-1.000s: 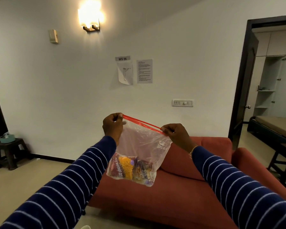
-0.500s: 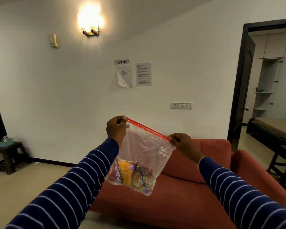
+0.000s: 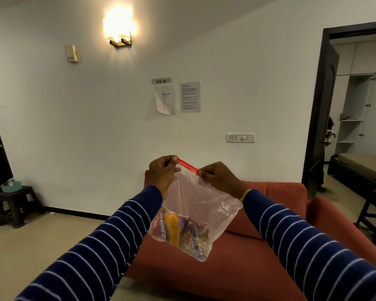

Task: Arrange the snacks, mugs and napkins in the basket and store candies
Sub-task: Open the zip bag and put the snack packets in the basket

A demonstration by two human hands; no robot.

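- At the far left of the frame a small dark stool (image 3: 15, 205) stands on the floor against the wall, with a teal container (image 3: 11, 186) on top of it.
- In the upper left a lit wall lamp (image 3: 118, 29) glows above two sheets of paper (image 3: 176, 97) taped to the wall, one labelled "WS 06".
- Just left of centre, the left hand (image 3: 162, 173) is closed tight, thumb and fingers pinching the left end of the red zip strip (image 3: 188, 165).
- In the centre hangs a clear plastic bag (image 3: 195, 208), held up in the air in front of the red sofa (image 3: 243, 253); its zip strip runs taut between the two hands.
- Inside the bag, the snack packets (image 3: 179, 232) have sunk to the lower corner: one orange and red, others purple.
- Just right of centre, the right hand (image 3: 221, 178) pinches the strip's right end, fingers curled.
- At the right edge a dark door frame (image 3: 317, 105) opens onto another room.
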